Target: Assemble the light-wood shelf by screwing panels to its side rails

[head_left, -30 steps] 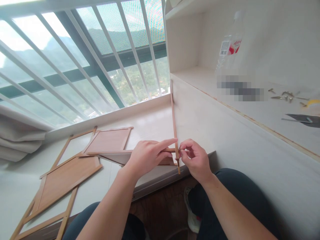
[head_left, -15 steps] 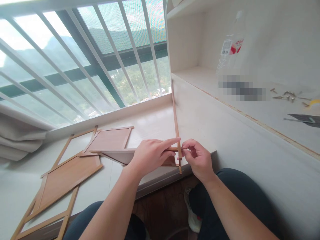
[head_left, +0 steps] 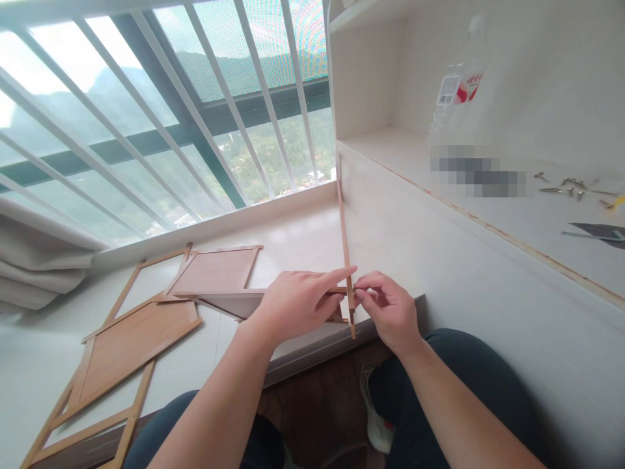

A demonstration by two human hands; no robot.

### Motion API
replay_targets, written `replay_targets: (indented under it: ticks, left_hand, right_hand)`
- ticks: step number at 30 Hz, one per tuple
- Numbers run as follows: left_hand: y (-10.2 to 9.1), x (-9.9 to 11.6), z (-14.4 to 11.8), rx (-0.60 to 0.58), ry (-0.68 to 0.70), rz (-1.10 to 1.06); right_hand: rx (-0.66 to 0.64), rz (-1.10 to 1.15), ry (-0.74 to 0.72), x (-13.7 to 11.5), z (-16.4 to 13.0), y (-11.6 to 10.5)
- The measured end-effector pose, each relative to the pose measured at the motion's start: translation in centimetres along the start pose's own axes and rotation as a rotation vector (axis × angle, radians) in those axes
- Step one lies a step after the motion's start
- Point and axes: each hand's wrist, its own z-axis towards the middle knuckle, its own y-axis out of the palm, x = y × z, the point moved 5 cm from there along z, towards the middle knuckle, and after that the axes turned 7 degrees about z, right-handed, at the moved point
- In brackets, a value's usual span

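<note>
My left hand (head_left: 297, 299) is closed around the end of a wooden panel (head_left: 229, 295), with its index finger stretched over an upright wooden strip (head_left: 344, 247). That strip crosses the panel's end and runs back along the white side wall. On the strip's other side, my right hand (head_left: 390, 309) pinches a small dark piece, seemingly a screw (head_left: 357, 291), against the wood where strip and panel meet. My fingers hide most of it. The panel's lower part is partly covered by my left hand and wrist.
More framed wooden panels (head_left: 141, 345) and a wooden frame (head_left: 129, 423) lie at left on the white ledge (head_left: 297, 234). On the right shelf are several screws (head_left: 571, 189), a clear bottle (head_left: 459, 91), a dark flat piece (head_left: 598, 233) and a blurred-out item. Window bars stand behind.
The view has shifted slightly. Both hands stay at the joint, and the right fingertips have turned only a little around the small piece.
</note>
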Motion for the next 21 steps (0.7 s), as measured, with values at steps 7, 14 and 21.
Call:
replay_targets:
  ticks: [7,14,21]
  left_hand:
    - [-0.34,0.38,0.43,-0.075,-0.027,0.005]
    - [0.16,0.17,0.92,-0.127,-0.072,0.05]
    - [0.06,0.19,0.79,-0.14,-0.093,0.051]
  right_hand:
    - [0.043,0.016,-0.016,0.35,-0.18,-0.1]
    - [0.078,-0.016,-0.009,0.44,-0.32,-0.32]
    - [0.065,0.035,0.0,0.33,-0.29,-0.19]
